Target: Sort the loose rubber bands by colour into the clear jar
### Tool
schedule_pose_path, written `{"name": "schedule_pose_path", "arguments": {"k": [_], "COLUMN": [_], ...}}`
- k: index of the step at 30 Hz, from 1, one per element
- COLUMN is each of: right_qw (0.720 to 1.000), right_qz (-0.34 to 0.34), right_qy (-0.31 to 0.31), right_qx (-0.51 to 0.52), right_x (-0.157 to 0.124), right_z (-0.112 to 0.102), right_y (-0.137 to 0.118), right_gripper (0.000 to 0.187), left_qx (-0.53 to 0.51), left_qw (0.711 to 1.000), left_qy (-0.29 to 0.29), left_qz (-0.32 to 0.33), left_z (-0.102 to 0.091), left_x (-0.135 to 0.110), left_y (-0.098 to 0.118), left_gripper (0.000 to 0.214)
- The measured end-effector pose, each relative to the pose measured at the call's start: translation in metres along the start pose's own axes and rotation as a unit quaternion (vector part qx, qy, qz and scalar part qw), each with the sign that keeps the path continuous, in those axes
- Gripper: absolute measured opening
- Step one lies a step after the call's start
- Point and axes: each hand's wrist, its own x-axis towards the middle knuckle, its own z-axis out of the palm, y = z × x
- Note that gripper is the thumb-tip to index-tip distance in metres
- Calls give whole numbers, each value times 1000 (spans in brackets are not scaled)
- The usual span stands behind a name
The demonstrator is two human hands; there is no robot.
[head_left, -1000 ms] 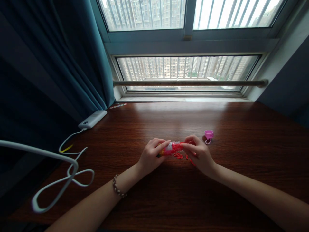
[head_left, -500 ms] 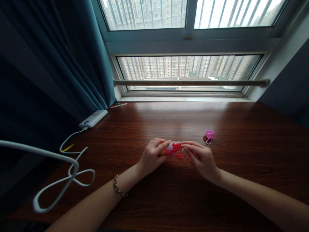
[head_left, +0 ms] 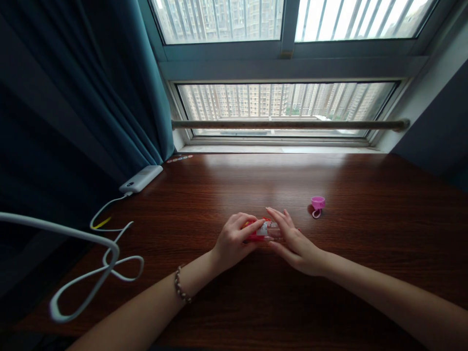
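Note:
My left hand (head_left: 234, 239) grips a small clear container of red pieces (head_left: 263, 230), fingers curled round its left end, just above the dark wooden table (head_left: 278, 302). My right hand (head_left: 292, 239) is at the container's right end, fingers stretched out flat and cupped against it, thumb under it. The loose red pieces that lay on the table are hidden behind my right hand. A small pink cap with a loop (head_left: 317, 204) lies on the table to the right, clear of both hands.
A white power bank (head_left: 141, 179) sits at the table's far left with a white cable (head_left: 106, 253) looping off the left edge. A dark teal curtain (head_left: 91, 97) hangs at the left. A window with a metal rail (head_left: 288, 125) runs along the back.
My right hand has opened from a pinch at the container's mouth to flat, stretched fingers cupped beside it. The container has tipped lower and nearer to me. The loose red pieces are no longer visible.

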Motion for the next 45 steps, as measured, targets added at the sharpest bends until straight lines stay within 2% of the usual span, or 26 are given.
{"name": "schedule_pose_path", "arguments": {"k": [4, 11, 17, 19, 22, 24, 28, 31, 36, 45], "right_qw": [1000, 995, 986, 981, 974, 981, 1000, 998, 998, 982], "right_qz": [1, 1, -28, -25, 11, 27, -15, -38, -12, 50], "right_qy": [-11, 89, 146, 178, 213, 180, 8, -43, -56, -178], "right_qx": [19, 52, 74, 72, 79, 64, -10, -32, -34, -49], "right_x": [3, 7, 6, 7, 8, 9, 9, 7, 8, 17], "right_z": [0, -5, -16, -21, -24, -21, -6, 3, -4, -47], "right_y": [0, -1, -3, -4, 1, 9, 29, 38, 37, 20], "right_gripper": [67, 62, 61, 55, 33, 25, 35, 26, 14, 12], "left_qx": [-3, -58, -105, -126, -166, -212, -302, -320, -308, -228], "left_qw": [1000, 997, 989, 982, 964, 943, 901, 892, 901, 937], "left_qy": [2, 19, 10, 26, 79, 113, 146, 152, 131, 94], "left_qz": [-2, -48, -105, -135, -193, -231, -274, -280, -275, -246], "left_z": [1, 0, -4, -5, -4, -2, 1, 1, -1, 1], "left_x": [1, 1, 2, 3, 2, 1, 1, 3, 3, -3], "left_y": [2, -2, -3, -3, -7, -9, -13, -13, -13, -17], "left_gripper": [36, 41, 39, 38, 37, 36, 34, 33, 32, 35]}}
